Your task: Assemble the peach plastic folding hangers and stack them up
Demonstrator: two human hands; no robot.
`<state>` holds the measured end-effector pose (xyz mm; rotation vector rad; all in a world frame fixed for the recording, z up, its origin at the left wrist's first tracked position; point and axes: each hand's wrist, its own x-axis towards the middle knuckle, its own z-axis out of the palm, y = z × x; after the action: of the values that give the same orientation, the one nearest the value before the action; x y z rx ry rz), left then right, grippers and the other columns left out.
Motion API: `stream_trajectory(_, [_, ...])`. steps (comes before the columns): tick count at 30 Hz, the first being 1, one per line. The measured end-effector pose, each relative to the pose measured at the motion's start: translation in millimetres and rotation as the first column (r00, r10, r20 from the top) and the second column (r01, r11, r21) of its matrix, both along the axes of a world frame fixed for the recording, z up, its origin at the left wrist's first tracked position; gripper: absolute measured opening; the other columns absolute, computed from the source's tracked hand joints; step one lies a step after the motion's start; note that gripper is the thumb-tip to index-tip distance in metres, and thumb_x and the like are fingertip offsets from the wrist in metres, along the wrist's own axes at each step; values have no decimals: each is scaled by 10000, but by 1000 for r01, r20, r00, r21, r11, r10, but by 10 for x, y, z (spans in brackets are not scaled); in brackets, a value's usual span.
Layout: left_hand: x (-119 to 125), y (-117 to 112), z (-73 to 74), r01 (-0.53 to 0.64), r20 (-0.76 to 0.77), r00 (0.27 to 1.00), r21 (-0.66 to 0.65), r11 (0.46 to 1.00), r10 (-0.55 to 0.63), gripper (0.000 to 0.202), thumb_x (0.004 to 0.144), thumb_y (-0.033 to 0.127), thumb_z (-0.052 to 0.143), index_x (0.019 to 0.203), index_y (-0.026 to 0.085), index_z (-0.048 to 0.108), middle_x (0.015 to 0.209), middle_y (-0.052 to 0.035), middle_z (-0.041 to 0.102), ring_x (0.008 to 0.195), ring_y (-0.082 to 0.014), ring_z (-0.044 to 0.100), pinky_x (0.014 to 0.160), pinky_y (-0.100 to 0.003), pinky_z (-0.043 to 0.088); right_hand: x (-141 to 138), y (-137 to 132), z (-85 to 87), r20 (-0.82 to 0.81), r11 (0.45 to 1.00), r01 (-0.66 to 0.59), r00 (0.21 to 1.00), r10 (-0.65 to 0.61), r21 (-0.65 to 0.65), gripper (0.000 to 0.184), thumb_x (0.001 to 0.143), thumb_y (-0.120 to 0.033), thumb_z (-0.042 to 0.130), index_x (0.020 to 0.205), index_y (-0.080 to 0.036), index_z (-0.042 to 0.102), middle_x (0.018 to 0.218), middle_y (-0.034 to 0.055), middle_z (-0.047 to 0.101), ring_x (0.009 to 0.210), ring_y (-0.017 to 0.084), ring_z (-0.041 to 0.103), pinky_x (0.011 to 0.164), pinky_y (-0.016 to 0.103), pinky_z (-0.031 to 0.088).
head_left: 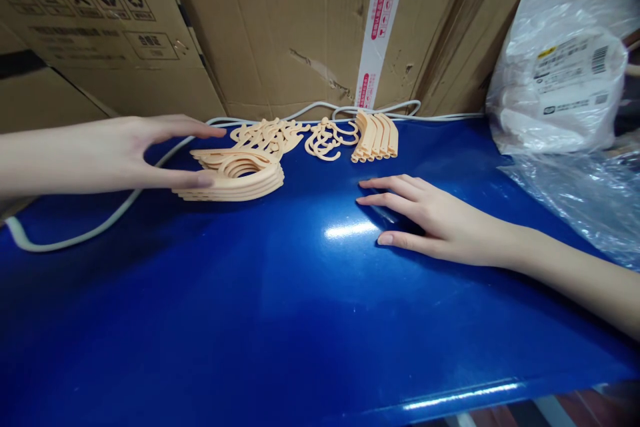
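Observation:
My left hand (135,152) reaches in from the left, thumb and fingers apart, around the left end of a stack of curved beige plastic pieces (250,188). Its thumb overlaps the near side of the stack; whether it presses there I cannot tell. Behind the stack lies a loose heap of small beige plastic parts (273,137). To the right are several beige hooks (325,140), then a row of curved beige tubular pieces (377,137) standing side by side. My right hand (430,217) rests low over the blue tabletop (280,307), fingers spread and holding nothing, just in front of that row.
Large cardboard boxes (280,27) stand along the back edge. A white cable (85,240) loops across the left and runs behind the parts. At the right are a clear plastic bag with a label (555,93) and crumpled clear film (575,193).

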<state>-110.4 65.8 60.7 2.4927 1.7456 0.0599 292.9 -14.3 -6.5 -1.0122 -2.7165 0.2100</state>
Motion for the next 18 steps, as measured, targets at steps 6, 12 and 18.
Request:
stream_trajectory(6, [-286,195,-39,20,41,999,47,999,-22,915,780,894,358,1391,244,560,1418,-11,618,1206,-265,600,1101,-418,399,-5,-2,6,1,1000,5,1000,-5,-6,528,983,-523,530,1418,-226,553,1516,155,498,1333,324,525,1077,533,436])
stream_trajectory(12, [-172,185,-72,-23,-34,999,19,1000,23,1006,699,923,323,1280,167,644,1303,-66,692,1124,-262,637,1054,-408,426,-5,-6,11,12,1000,1,1000,-1,1,534,989,-525,519,1419,-209,548,1523,159,488,1337,320,519,1087,533,428])
stream_trajectory(18, [-60,144,-79,-21,-35,999,11,1000,21,976,708,889,326,1287,172,647,1336,-71,675,1141,-274,627,1034,-401,435,-1,-8,8,14,1000,-1,1000,1,-2,534,992,-529,510,1419,-211,547,1520,161,490,1341,322,515,1086,538,431])
